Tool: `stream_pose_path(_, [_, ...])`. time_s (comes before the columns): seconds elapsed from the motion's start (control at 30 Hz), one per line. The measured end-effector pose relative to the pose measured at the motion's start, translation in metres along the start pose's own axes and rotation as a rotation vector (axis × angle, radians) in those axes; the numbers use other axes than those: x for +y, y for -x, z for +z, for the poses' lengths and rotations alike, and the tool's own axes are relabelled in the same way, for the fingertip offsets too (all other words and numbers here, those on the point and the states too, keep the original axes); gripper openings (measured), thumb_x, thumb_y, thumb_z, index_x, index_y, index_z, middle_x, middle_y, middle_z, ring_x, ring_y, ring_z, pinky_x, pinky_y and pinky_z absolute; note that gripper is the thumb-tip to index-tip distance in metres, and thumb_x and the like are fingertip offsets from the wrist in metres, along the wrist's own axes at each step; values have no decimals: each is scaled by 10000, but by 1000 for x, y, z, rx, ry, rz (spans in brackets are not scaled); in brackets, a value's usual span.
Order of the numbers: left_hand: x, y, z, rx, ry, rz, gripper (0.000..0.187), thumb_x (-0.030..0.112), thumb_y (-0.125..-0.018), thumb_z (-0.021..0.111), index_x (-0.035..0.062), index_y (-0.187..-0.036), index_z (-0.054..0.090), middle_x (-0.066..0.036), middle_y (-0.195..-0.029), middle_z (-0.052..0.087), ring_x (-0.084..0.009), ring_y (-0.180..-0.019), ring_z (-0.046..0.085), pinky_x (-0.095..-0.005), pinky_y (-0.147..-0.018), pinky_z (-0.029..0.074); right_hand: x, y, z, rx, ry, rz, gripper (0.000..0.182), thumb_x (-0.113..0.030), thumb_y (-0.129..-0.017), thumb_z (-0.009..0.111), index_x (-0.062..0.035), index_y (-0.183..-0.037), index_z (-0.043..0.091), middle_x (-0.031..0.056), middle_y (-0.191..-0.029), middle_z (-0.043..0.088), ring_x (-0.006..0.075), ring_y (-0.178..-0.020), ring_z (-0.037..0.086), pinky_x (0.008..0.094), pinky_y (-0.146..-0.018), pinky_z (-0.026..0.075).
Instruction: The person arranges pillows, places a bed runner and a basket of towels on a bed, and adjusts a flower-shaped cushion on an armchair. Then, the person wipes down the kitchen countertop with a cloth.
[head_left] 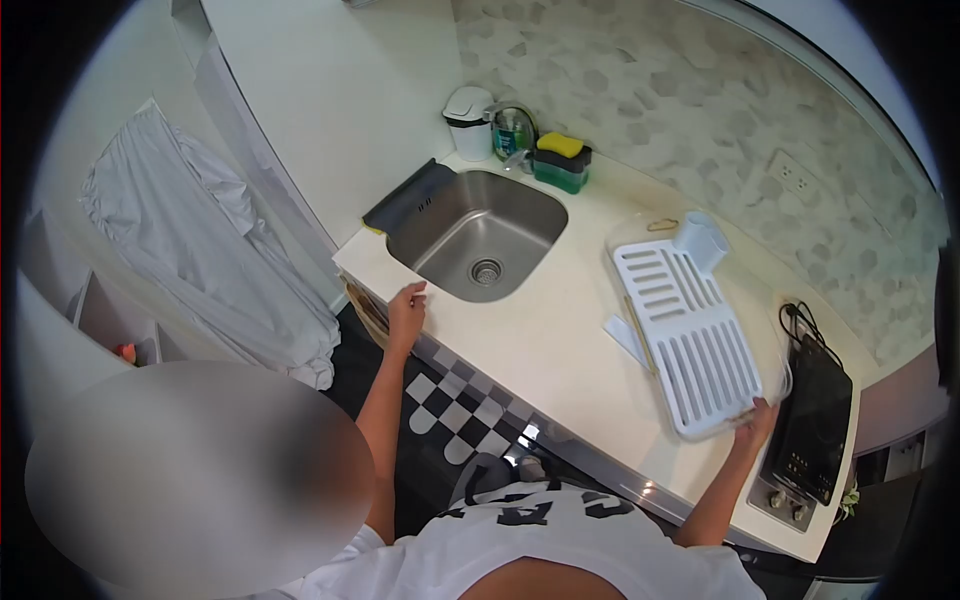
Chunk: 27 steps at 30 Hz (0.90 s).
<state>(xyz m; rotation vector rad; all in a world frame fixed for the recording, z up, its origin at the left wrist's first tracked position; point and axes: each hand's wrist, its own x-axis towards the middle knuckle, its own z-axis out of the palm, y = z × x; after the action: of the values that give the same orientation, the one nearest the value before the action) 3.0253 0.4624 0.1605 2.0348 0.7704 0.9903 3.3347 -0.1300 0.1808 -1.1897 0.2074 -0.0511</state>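
A pale blue slatted dish rack [690,335] sits in a clear plastic tray on the counter. A light blue cutlery cup [702,240] stands at its far end. My right hand [757,425] is closed on the near right corner of the rack and its tray; part of the fingers is hidden. My left hand [407,315] is at the counter's front edge, just in front of the steel sink [485,235]. Its fingers are loosely bent and apart, with nothing visible in them. A thin stick and a flat white piece [625,340] lie along the rack's left side.
Behind the sink stand a white lidded bin [468,125], a faucet, a soap bottle and a green caddy [562,170] with a yellow sponge. A dark mat [410,197] hangs over the sink's left rim. A black cooktop [815,415] with a coiled cord lies right of the rack.
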Motion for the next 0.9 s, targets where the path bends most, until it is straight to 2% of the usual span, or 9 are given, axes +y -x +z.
stream_pose_path(0.1, [-21, -76, -4, 36, -233, 145, 350, -106, -653, 497, -8, -972, 602, -187, -814, 602, -315, -749, 590, -350, -690, 474, -4, 7, 11, 83, -16, -86, 648, 22, -654, 479, -35, -1284, 338, 150, -1075, 531, 291, -914, 553, 378, -783, 450])
stream_pose_path(0.17, [-52, -127, -6, -24, -399, 186, 403, -115, -621, 490, -10, -999, 584, -216, -910, 583, -347, -860, 554, -377, -778, 447, -2, 12, 16, 171, -18, -118, 621, 30, -647, 478, -21, -1259, 386, 137, -1039, 552, 272, -886, 563, 358, -765, 454])
stream_pose_path(0.3, [-128, -220, -5, -18, -643, 506, 588, -50, -634, 522, 45, -1210, 444, -206, -1163, 475, -355, -1059, 447, -423, -877, 382, 11, 24, 0, 360, 126, -139, 645, 56, -618, 485, -26, -1254, 418, 120, -1057, 554, 245, -860, 561, 325, -756, 445])
stream_pose_path(0.37, [-138, -242, -8, -27, -772, 491, 602, -3, -661, 532, 62, -1246, 408, -189, -1170, 460, -348, -1088, 422, -453, -855, 387, 10, 45, 5, 398, 111, -211, 671, 67, -605, 490, -36, -1263, 413, 119, -1042, 561, 236, -849, 563, 305, -768, 438])
stream_pose_path(0.43, [-125, -245, -7, -163, -1035, 161, 554, 30, -683, 540, 71, -1226, 439, -180, -1125, 475, -340, -1059, 435, -460, -817, 404, 12, 59, 10, 411, 23, -230, 673, 65, -604, 493, -37, -1264, 411, 121, -1050, 556, 235, -873, 555, 306, -783, 431])
stream_pose_path(0.53, [-153, -263, 0, -155, -1058, 405, 455, 56, -718, 536, 52, -1170, 496, -184, -1067, 490, -318, -985, 478, -409, -772, 423, 8, 82, 27, 501, 45, -186, 673, 71, -604, 489, -33, -1264, 409, 123, -1067, 547, 240, -905, 545, 309, -810, 420])
stream_pose_path(0.67, [-179, -286, 14, -195, -633, 486, 311, 66, -752, 528, 17, -1057, 570, -184, -961, 536, -311, -849, 532, -362, -705, 431, 14, 79, 19, 528, 74, -321, 662, 92, -615, 477, -39, -1261, 421, 122, -1073, 550, 254, -886, 558, 309, -770, 440])
stream_pose_path(0.83, [-12, -252, -2, -480, 69, -66, 169, 150, -813, 567, -10, -860, 595, -72, -631, 488, -130, -570, 458, -274, -533, 379, 16, 85, 44, 695, -30, -347, 648, 109, -623, 469, -33, -1255, 436, 118, -1077, 548, 258, -880, 563, 320, -766, 444])
stream_pose_path(0.9, [15, -225, 12, -508, 262, 71, 195, 178, -796, 611, -11, -788, 565, -39, -613, 442, -79, -584, 396, -242, -509, 348, 19, 81, 46, 704, -45, -354, 663, 121, -625, 461, -26, -1269, 412, 131, -1074, 544, 270, -872, 565, 332, -765, 447])
